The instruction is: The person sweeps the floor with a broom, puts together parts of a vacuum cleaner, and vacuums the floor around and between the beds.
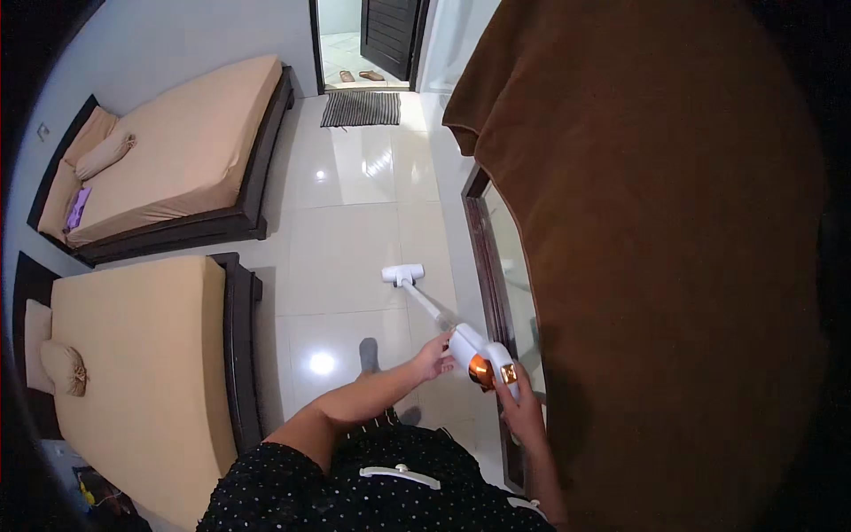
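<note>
A white cordless stick vacuum cleaner with orange parts slants away in front of me. Its floor head rests on the pale tiles, joined by a thin white tube. My right hand is wrapped round the handle at the near end. Further forward, my left hand holds the side of the body close to where the tube begins; some of its fingertips are hidden.
Two beds with beige sheets, the far bed and near bed, stand at left. On the right, a brown cloth hangs over a dark-framed glass panel. A striped mat lies before the open doorway, with sandals beyond.
</note>
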`<state>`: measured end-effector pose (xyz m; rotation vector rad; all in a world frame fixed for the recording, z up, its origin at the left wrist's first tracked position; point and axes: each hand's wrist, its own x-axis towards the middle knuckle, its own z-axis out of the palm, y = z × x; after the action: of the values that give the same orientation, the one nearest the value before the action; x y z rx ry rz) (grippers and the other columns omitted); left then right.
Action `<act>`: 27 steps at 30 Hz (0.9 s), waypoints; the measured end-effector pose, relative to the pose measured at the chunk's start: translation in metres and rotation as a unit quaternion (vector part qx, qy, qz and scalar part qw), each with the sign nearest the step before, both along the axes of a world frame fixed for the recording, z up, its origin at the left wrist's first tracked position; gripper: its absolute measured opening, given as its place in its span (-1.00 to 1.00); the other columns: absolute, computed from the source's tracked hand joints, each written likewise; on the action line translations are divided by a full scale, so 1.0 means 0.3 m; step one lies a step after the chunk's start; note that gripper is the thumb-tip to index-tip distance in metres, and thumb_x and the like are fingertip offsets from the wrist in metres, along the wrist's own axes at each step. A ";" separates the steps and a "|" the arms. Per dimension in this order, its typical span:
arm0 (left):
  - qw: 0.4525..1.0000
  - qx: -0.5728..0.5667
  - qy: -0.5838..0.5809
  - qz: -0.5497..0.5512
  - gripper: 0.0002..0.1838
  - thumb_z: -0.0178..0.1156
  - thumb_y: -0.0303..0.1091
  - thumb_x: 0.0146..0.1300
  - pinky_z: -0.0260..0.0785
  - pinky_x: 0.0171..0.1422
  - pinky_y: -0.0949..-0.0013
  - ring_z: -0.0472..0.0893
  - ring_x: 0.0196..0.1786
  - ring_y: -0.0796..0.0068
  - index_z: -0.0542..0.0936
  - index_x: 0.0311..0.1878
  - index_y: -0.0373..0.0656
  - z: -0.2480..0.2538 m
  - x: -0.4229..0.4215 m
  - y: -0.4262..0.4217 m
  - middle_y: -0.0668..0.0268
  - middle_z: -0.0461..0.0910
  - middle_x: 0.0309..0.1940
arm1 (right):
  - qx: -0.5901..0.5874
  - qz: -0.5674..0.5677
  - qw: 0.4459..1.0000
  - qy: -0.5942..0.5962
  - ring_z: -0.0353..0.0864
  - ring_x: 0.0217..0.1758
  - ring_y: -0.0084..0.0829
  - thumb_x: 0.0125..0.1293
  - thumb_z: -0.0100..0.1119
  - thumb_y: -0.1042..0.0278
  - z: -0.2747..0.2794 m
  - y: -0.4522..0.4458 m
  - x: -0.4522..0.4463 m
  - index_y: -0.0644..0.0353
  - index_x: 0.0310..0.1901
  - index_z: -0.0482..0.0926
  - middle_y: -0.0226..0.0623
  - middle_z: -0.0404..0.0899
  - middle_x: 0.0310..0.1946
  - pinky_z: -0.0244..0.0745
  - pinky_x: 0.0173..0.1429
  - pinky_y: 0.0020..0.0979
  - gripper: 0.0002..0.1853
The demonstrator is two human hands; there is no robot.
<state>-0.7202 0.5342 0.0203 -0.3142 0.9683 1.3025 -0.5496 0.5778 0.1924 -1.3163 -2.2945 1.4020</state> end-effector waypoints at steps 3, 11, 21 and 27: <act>0.999 -0.015 0.045 0.018 -0.60 -0.03 -0.03 0.09 0.17 -0.01 0.26 0.30 -0.07 0.41 0.33 -0.03 0.02 0.004 -0.164 0.058 0.43 0.28 -0.04 | -0.011 -0.005 0.998 -0.056 0.45 -0.11 -0.04 0.17 -0.03 0.11 -0.021 0.101 -0.181 0.11 0.14 0.16 0.06 0.41 -0.14 0.34 -0.08 -0.23 -0.47; 0.994 -0.062 0.059 0.063 -0.54 -0.04 -0.10 0.12 0.20 0.01 0.23 0.34 -0.01 0.38 0.26 0.08 -0.04 0.005 -0.545 0.104 0.32 0.26 0.04 | 0.081 -0.024 0.996 0.020 0.53 -0.29 -0.23 0.15 -0.02 0.11 -0.190 0.380 -0.691 0.02 0.16 0.16 -0.05 0.48 -0.23 0.41 -0.26 -0.34 -0.47; 0.992 -0.090 0.074 0.058 -0.51 -0.13 -0.12 0.18 0.24 -0.08 0.32 0.38 -0.05 0.43 0.17 0.18 -0.04 0.016 -0.816 0.109 0.31 0.24 0.11 | 0.169 0.006 0.986 -0.006 0.41 -0.12 0.06 0.17 -0.11 0.05 -0.208 0.566 -1.091 0.04 0.18 0.08 0.10 0.41 -0.15 0.32 -0.08 -0.15 -0.44; 0.992 -0.083 0.071 0.058 -0.51 -0.10 -0.12 0.16 0.25 -0.08 0.30 0.38 -0.04 0.41 0.20 0.14 -0.08 0.014 -0.742 0.154 0.27 0.25 0.08 | 0.136 0.009 0.989 -0.050 0.39 -0.07 0.04 0.16 -0.10 0.03 -0.169 0.534 -0.957 0.04 0.18 0.09 0.06 0.37 -0.07 0.30 -0.02 -0.18 -0.43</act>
<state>-0.9428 0.5804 0.0246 -0.4139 1.1974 1.3669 -0.8366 0.7380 0.1418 -1.3088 -2.4603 1.0020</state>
